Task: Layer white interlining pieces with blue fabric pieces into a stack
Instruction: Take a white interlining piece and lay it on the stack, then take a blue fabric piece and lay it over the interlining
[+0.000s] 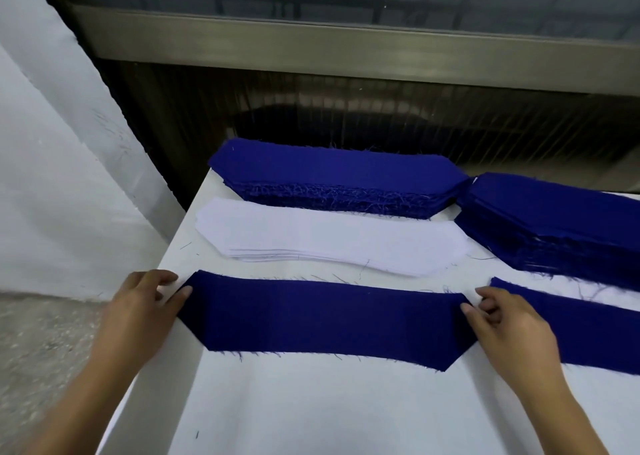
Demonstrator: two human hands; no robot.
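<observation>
While the blue fabric piece [329,319] lies flat on the near part of the white counter [311,413], I have my left grip [145,302] pinching its left tip, thumb on the cloth and fingers curled. My right grip [509,326] pinches the right tip the same way. Just behind is the white interlining stack [329,240], then a thick blue stack [332,174] at the far edge. A second blue stack [561,219] on the right touches the first. A single blue piece [588,323] lies beside my right grip.
</observation>
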